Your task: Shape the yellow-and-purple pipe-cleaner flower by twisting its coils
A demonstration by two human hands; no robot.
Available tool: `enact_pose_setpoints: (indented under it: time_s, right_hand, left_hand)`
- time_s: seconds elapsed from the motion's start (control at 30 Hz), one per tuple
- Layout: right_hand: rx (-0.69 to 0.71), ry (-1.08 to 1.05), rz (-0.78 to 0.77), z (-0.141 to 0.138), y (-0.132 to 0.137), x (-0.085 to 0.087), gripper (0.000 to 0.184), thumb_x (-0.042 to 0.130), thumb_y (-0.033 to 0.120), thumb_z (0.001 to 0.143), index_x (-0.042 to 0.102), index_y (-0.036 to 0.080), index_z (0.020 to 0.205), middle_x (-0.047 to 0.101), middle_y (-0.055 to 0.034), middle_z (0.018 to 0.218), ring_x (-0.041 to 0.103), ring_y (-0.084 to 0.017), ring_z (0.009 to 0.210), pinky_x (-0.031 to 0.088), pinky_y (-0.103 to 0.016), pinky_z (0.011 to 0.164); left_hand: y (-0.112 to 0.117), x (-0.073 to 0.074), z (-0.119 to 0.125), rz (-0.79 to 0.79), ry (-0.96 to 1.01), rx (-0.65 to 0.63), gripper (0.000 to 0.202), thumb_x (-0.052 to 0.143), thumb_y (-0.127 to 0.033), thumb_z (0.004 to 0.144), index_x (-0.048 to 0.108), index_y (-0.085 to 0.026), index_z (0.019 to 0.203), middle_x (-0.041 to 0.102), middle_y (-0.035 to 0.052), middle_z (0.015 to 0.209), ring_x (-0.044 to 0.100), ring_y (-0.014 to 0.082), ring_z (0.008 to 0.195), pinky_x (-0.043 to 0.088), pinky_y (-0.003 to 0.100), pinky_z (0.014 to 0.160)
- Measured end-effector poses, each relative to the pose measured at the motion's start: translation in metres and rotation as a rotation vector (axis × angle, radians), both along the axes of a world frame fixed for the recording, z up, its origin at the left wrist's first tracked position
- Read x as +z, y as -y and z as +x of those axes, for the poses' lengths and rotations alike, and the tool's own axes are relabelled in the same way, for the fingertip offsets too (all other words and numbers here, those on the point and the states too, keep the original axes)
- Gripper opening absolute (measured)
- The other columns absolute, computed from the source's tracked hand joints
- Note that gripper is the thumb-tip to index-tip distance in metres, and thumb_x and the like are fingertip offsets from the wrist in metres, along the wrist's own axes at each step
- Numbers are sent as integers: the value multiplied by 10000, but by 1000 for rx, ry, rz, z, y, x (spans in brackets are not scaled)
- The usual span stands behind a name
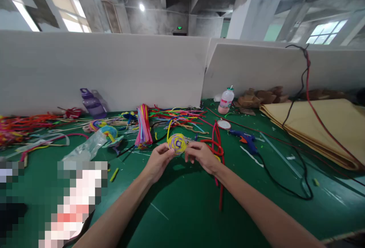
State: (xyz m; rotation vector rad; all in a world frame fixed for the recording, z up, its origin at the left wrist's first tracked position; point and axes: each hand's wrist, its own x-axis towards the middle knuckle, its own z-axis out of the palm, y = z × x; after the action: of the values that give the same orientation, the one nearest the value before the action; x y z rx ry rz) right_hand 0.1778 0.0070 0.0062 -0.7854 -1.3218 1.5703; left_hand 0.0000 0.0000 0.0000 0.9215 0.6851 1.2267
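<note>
forearms: both reach in from near table edge
left hand (157, 160): pinches spiral's left rim
right hand (203, 156): pinches right rim
yellow-purple spiral (177, 143): between both hands, equally near; yellow tail runs up toward far edge

A yellow pipe-cleaner spiral (177, 143) with purple centre, held upright above the green table.

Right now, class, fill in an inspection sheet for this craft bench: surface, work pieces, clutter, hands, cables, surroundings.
Surface: green table, bare near the arms.
Work pieces: yellow-and-purple pipe-cleaner coil, held above the table.
Clutter: loose pipe cleaners, purple water bottle, pink drink bottle, blue glue gun, brown paper stack.
Hands: left hand and right hand each grip the coil's edge.
Cables: black cable, red cable.
Surroundings: white partition boards.
</note>
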Motion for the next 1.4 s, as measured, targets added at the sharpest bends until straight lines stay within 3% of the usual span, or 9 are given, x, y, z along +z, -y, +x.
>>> enact_pose_setpoints:
  time_s: [0.33,0.53,0.67,0.83,1.17,1.4]
  right_hand:
    - [13,44,69,2,-2,-1,174,648,310,728,652,137,709,602,-10,595,540,-113,545,374,-212,461]
    - [43,-130,-47,11,-8,4,225,646,276,735,660,153,923,639,-48,740,589,-147,688,411,-229,531]
    - [2,-166,-93,11,-8,6,179,692,275,688,667,145,810,614,-41,789,559,-131,697,427,-233,546]
    - [45,-146,-96,9,-4,8,174,727,276,640,627,147,700,579,0,698,535,-102,599,420,-228,526]
    - [44,-166,-86,7,-1,10,189,717,276,655,582,152,701,563,2,702,539,-117,658,474,-250,583]
    - [80,-209,-124,7,-2,10,215,747,266,620,611,147,738,595,-13,776,580,-140,739,503,-290,660]
  left_hand:
    - [-1,2,-2,-23,77,-28,133,684,-215,721,668,-119,811,680,59,879,616,160,861,482,299,838]
    - [-5,-1,-5,-52,87,-58,138,684,-224,721,663,-122,811,678,62,882,614,165,870,486,288,821]
    - [-5,-2,-5,-82,51,-84,141,693,-232,710,659,-124,794,675,59,861,615,163,850,483,288,813]
    - [-4,-1,-4,-73,17,-77,134,688,-235,715,655,-132,795,664,46,831,610,143,802,482,258,770]
    - [-3,-1,-2,-67,37,-12,131,720,-224,674,629,-130,679,631,6,722,587,107,728,472,213,722]
    - [-1,1,-3,-90,29,2,136,724,-228,669,648,-132,728,648,17,759,598,119,741,473,228,733]
